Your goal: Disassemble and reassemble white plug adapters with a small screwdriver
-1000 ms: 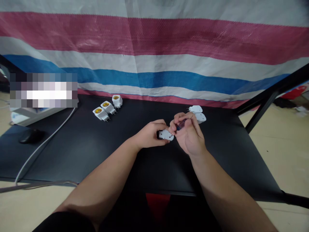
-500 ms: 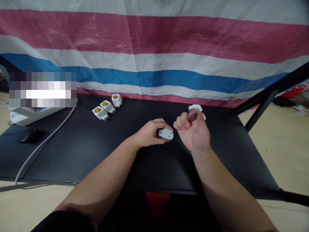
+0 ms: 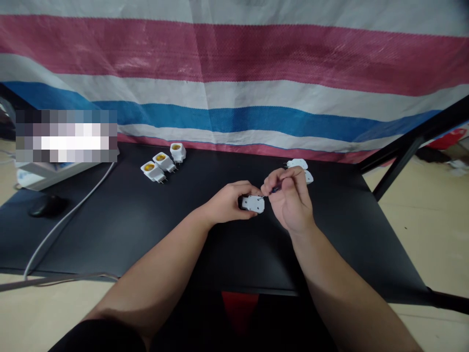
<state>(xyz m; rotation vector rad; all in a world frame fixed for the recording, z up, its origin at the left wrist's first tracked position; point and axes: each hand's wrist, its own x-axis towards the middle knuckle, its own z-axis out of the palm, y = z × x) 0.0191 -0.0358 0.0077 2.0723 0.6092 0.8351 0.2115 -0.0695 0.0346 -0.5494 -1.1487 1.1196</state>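
My left hand (image 3: 234,201) is closed around a white plug-in lamp socket (image 3: 253,204), pinning it flat on the black table with its back and small screw holes facing up. Between the thumb and fingers of my right hand (image 3: 291,198) is a screwdriver (image 3: 276,187) with a dark handle. The thin shaft slants down to the left, and its tip is at a hole near the upper edge of the socket. Just behind my right hand lie two more white socket pieces (image 3: 297,164), partly covered by the fingers.
Three white lamp sockets (image 3: 160,160) with brass-coloured insides and plug pins stand at the back left of the black table (image 3: 146,220). Further left are a black mouse (image 3: 47,206), a pale cable (image 3: 69,217) and a blurred-out white object. A striped tarp (image 3: 234,58) hangs behind.
My right hand has shifted slightly left and turned, lowering the screwdriver's handle. The left hand still holds the lamp socket in nearly the same spot.
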